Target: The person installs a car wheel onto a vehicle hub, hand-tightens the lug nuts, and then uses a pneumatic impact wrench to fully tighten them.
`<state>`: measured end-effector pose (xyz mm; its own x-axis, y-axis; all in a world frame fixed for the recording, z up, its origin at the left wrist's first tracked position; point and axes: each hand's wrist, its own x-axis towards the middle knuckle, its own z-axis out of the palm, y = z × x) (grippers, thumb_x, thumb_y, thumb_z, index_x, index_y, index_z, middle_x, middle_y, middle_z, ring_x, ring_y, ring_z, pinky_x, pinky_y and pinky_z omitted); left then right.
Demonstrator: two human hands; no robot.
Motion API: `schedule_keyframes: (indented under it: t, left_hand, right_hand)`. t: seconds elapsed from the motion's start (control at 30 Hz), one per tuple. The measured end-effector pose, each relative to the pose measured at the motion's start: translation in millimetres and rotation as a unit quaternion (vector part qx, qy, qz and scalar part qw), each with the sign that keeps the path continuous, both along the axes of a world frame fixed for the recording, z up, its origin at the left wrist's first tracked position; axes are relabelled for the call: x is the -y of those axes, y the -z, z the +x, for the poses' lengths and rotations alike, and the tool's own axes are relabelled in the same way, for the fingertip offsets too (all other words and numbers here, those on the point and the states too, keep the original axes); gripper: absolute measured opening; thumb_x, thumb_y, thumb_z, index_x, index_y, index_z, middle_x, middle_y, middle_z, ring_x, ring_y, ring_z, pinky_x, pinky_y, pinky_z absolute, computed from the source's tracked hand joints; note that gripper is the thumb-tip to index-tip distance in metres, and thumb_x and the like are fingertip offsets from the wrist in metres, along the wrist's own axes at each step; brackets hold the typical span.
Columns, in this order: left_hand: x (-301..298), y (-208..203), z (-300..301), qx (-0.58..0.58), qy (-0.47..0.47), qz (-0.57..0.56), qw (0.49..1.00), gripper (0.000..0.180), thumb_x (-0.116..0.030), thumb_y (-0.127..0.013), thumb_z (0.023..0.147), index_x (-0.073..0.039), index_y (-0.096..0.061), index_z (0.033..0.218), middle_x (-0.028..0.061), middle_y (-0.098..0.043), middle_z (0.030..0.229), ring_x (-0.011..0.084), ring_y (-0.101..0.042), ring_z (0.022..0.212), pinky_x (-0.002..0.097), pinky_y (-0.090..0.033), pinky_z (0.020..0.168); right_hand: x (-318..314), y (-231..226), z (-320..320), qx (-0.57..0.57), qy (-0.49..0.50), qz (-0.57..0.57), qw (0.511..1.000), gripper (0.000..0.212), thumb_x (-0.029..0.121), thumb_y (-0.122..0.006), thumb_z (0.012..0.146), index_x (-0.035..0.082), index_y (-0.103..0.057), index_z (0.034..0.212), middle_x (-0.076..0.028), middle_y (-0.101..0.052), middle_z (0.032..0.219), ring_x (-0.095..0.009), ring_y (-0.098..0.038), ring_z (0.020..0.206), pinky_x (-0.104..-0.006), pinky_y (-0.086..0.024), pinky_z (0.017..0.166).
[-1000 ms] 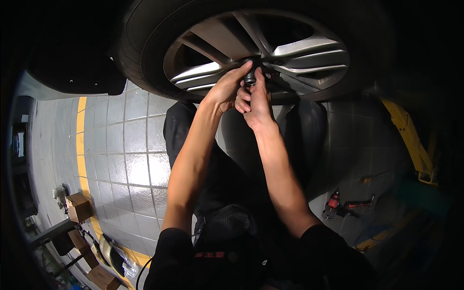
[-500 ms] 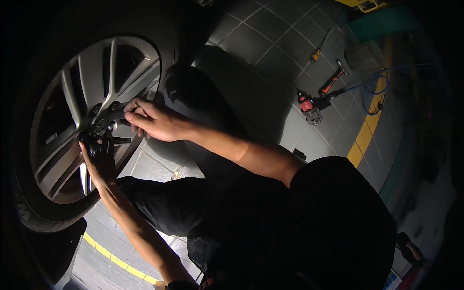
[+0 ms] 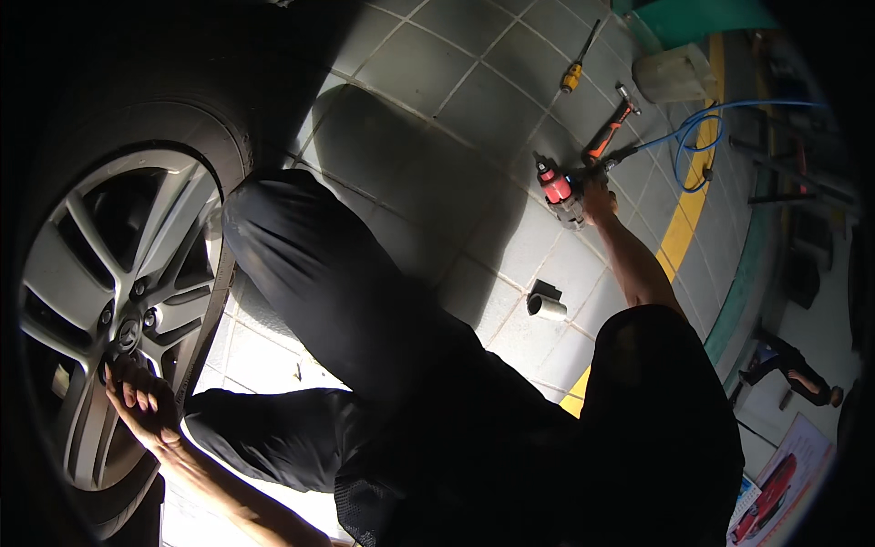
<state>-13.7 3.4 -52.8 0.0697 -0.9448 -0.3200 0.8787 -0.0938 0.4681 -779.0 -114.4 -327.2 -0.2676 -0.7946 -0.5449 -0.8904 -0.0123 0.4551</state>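
1. We see the left hand [image 3: 146, 401] at the wheel [image 3: 117, 305], just beside the round hub cap [image 3: 128, 333] and near the lug nuts [image 3: 150, 318]. Its fingers are partly bent toward the spokes; shadow hides their tips, so we cannot tell whether they hold a small part.

2. We find the wheel at the left of the view, in front of the person's bent knees. We judge that this low posture, legs drawn close to the tyre [image 3: 217, 146], puts the hub within arm's reach.

3. We see the right arm stretched out to the other side, its right hand [image 3: 597, 201] on the handle of the red and dark impact wrench [image 3: 558, 189] on the floor. The fingers are bent over the handle; how tightly they close, we cannot tell. The handle is presumably touched because it is the part shaped for gripping.

4. We note the blue hose [image 3: 775, 102] running from the handle end in loose loops, probably slack to give the wrench reach.

5. We see the orange-handled hammer [image 3: 609, 130] and yellow-handled screwdriver [image 3: 572, 76] lying near the wrench, likely grouped for easy reach.
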Motion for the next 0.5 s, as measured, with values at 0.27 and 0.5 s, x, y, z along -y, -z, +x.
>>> schedule_keyframes:
  t: [0.27, 0.5]
  left_hand:
    - [-7.1, -3.3, 21.5, 0.055, 0.008, 0.043, 0.998, 0.029, -0.025, -0.039, 0.1, -0.013, -0.037, 0.073, -0.0058, -0.03, 0.056, 0.0034, -0.02, 0.045, 0.0193, -0.016, 0.04]
    - [1.4, -12.3, 16.0, 0.079, -0.031, 0.073, 0.994, 0.029, -0.025, -0.039, 0.1, -0.013, -0.037, 0.074, -0.0057, -0.03, 0.056, 0.0035, -0.02, 0.045, 0.0195, -0.016, 0.04]
  right_hand:
    - [17.7, 37.2, -52.0, 0.046, -0.198, 0.021, 0.979, 0.062, 0.014, -0.064, 0.072, 0.014, -0.045, 0.13, -0.009, -0.043, 0.135, -0.026, -0.038, 0.128, -0.0381, -0.033, 0.105]
    - [2.8, 52.3, -76.3, 0.058, -0.267, -0.089, 0.958, 0.066, 0.015, -0.073, 0.063, 0.007, -0.045, 0.122, -0.013, -0.051, 0.117, -0.029, -0.049, 0.111, -0.0392, -0.041, 0.096]
